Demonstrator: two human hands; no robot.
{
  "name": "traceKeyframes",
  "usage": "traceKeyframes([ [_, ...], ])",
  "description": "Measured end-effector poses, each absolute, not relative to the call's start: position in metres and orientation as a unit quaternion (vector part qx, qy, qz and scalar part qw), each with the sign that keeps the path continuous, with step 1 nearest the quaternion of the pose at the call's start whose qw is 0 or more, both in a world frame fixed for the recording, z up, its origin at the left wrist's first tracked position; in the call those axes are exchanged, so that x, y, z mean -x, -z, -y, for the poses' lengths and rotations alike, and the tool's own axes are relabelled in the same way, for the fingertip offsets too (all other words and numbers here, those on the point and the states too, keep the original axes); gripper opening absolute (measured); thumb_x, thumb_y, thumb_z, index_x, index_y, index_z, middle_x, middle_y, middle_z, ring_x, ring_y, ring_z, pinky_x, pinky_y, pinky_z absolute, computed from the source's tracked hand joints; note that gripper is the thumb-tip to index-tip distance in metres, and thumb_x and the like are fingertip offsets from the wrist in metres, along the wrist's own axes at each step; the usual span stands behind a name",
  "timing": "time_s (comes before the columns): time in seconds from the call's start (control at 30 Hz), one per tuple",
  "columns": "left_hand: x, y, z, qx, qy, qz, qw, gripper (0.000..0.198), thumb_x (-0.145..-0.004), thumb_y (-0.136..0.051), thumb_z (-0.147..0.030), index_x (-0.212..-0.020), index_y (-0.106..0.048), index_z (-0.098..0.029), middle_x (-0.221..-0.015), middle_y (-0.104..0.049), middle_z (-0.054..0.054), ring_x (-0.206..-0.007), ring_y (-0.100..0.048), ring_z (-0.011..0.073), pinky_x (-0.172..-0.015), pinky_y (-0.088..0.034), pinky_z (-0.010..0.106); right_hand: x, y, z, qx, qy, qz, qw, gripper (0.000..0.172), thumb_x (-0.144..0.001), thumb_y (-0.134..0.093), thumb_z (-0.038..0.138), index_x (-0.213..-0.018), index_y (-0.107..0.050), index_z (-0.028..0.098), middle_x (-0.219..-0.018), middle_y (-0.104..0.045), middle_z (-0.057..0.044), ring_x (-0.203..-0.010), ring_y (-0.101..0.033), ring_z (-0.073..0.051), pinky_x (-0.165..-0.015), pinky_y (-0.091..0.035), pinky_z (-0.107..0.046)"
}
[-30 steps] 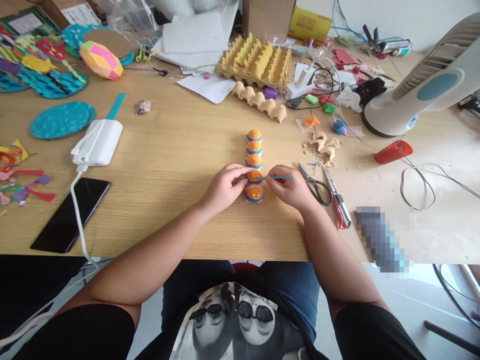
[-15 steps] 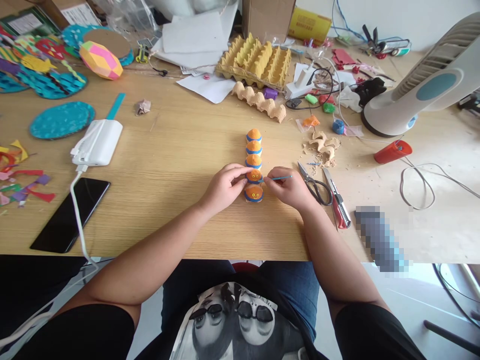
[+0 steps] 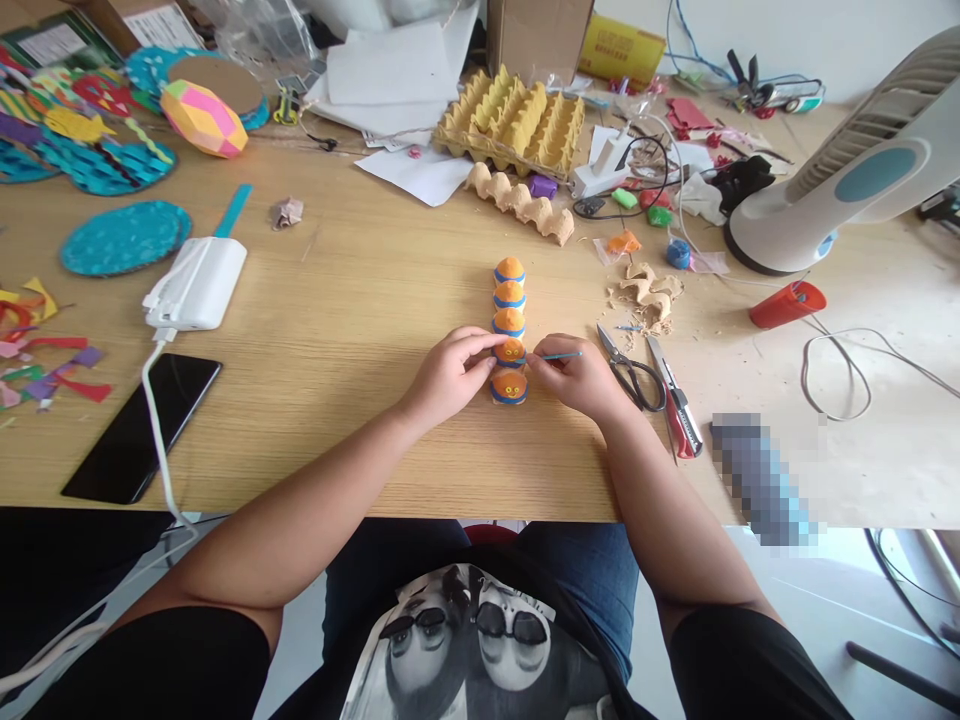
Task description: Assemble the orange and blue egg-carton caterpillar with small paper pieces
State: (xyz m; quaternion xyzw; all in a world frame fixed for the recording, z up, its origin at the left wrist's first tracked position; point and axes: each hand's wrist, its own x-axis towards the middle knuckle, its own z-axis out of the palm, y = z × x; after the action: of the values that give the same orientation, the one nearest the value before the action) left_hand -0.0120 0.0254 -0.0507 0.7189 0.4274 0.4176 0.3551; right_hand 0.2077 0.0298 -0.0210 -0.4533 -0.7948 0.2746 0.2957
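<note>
A row of orange egg-carton cups with blue bands (image 3: 509,325) lies on the wooden table (image 3: 352,330), like a caterpillar, its front cup showing two small eyes. My left hand (image 3: 448,374) is closed on the left side of the cups nearest me. My right hand (image 3: 577,376) pinches a thin blue stick (image 3: 559,355) whose tip touches the right side of the second cup.
Scissors (image 3: 628,366) and a red utility knife (image 3: 675,396) lie just right of my right hand. Cardboard scraps (image 3: 645,290), egg trays (image 3: 517,120), a white fan (image 3: 847,170) and cables sit behind. A power bank (image 3: 199,283) and phone (image 3: 142,415) lie left.
The blue stick has slid a little to the left, further into the cup. Both hands stay in place.
</note>
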Motion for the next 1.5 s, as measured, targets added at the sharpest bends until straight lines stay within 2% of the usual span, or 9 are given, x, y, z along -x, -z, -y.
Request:
traceKeyframes([
  [1.0,0.011,0.049,-0.025,-0.72,-0.412,-0.432,0.354,0.035,-0.091,-0.058,-0.012,-0.122,-0.07,-0.021,-0.119,-0.065,0.009,-0.107,-0.065,0.0181,-0.087,-0.057,0.031,-0.206,0.021,-0.03,0.461,-0.263,0.793,0.298,0.028,-0.093,-0.055,0.028,-0.066,-0.054,0.019,-0.065,-0.052,-0.001,-0.061,-0.045,-0.014,-0.058,-0.032,-0.029],
  [1.3,0.012,0.052,-0.026,-0.72,-0.419,-0.425,0.354,0.033,-0.092,-0.058,-0.016,-0.122,-0.07,-0.023,-0.119,-0.066,0.008,-0.108,-0.065,0.0186,-0.088,-0.058,0.032,-0.206,0.018,-0.028,0.465,-0.271,0.789,0.295,0.029,-0.093,-0.054,0.029,-0.066,-0.053,0.02,-0.063,-0.051,0.0,-0.059,-0.044,-0.014,-0.057,-0.031,-0.029],
  [1.5,0.012,0.053,-0.026,-0.711,-0.423,-0.43,0.362,0.032,-0.091,-0.061,-0.019,-0.121,-0.071,-0.023,-0.12,-0.065,0.008,-0.109,-0.066,0.0195,-0.09,-0.059,0.033,-0.212,0.009,-0.027,0.496,-0.193,0.797,0.287,0.03,-0.093,-0.056,0.027,-0.064,-0.052,0.02,-0.066,-0.053,-0.002,-0.062,-0.047,-0.016,-0.06,-0.031,-0.031],
])
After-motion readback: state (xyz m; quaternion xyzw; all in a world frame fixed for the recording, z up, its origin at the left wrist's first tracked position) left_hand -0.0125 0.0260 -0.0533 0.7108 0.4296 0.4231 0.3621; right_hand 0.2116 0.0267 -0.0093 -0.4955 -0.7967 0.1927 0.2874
